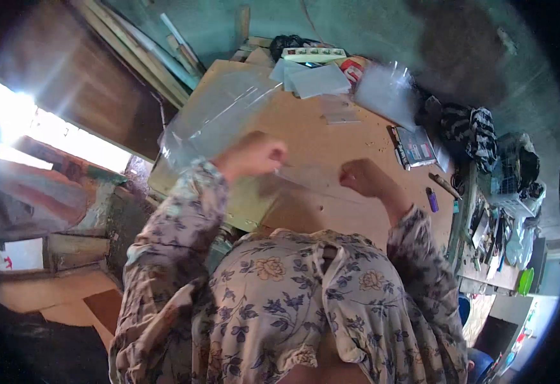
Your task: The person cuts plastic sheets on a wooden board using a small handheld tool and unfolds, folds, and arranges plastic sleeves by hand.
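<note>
My left hand (259,154) is closed in a loose fist above the wooden table (318,137), slightly blurred. Facing it, my right hand (364,178) is also closed, fingers pinched together. A thin, see-through piece of plastic (312,184) stretches between the two hands; its outline is faint, and its exact shape cannot be made out. Just beyond my left hand lies a large clear plastic sheet (219,105), spread over the table's left side. A small clear plastic piece (342,119) rests on the table ahead of my hands.
White sheets (318,81) and a clear plastic bag (387,89) lie at the table's far side. On the right are a flat packet (414,146), a purple lighter (432,200) and a striped cloth (472,131). Long wooden strips (142,51) lean at the far left.
</note>
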`<state>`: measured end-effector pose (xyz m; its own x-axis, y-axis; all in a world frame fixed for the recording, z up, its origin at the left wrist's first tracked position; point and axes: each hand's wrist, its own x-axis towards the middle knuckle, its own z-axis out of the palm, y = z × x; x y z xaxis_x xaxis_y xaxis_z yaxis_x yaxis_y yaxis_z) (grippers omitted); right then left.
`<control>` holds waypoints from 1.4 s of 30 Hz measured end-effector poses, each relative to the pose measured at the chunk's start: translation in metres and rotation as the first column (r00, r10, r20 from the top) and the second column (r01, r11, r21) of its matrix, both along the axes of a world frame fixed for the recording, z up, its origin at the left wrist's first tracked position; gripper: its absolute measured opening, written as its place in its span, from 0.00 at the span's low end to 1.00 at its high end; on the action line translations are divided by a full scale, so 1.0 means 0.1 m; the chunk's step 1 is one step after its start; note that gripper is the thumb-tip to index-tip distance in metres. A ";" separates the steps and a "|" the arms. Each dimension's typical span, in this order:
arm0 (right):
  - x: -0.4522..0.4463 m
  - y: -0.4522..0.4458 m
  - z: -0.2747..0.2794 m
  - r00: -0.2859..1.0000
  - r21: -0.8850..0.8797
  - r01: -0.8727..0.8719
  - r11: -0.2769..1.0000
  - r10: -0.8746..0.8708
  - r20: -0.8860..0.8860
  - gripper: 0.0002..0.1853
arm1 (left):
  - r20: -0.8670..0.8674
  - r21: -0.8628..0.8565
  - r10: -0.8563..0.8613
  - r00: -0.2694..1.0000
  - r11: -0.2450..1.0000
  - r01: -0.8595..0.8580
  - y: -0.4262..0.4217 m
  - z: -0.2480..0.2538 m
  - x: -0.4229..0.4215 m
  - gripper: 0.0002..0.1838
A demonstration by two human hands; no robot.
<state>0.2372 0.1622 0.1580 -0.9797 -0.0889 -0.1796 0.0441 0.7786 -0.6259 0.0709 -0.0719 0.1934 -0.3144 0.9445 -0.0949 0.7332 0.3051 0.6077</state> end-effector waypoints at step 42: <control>-0.67 0.29 -1.13 0.905 0.468 0.424 0.775 -0.366 -0.215 0.22 | -0.512 -0.200 0.394 0.763 0.809 -0.552 -1.21 -0.97 0.13 0.37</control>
<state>0.1698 0.1916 0.0452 -0.9240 0.3821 0.0155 0.3732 0.9099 -0.1813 0.0841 -0.1924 0.0960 -0.7933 0.5993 -0.1075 0.5950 0.8005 0.0716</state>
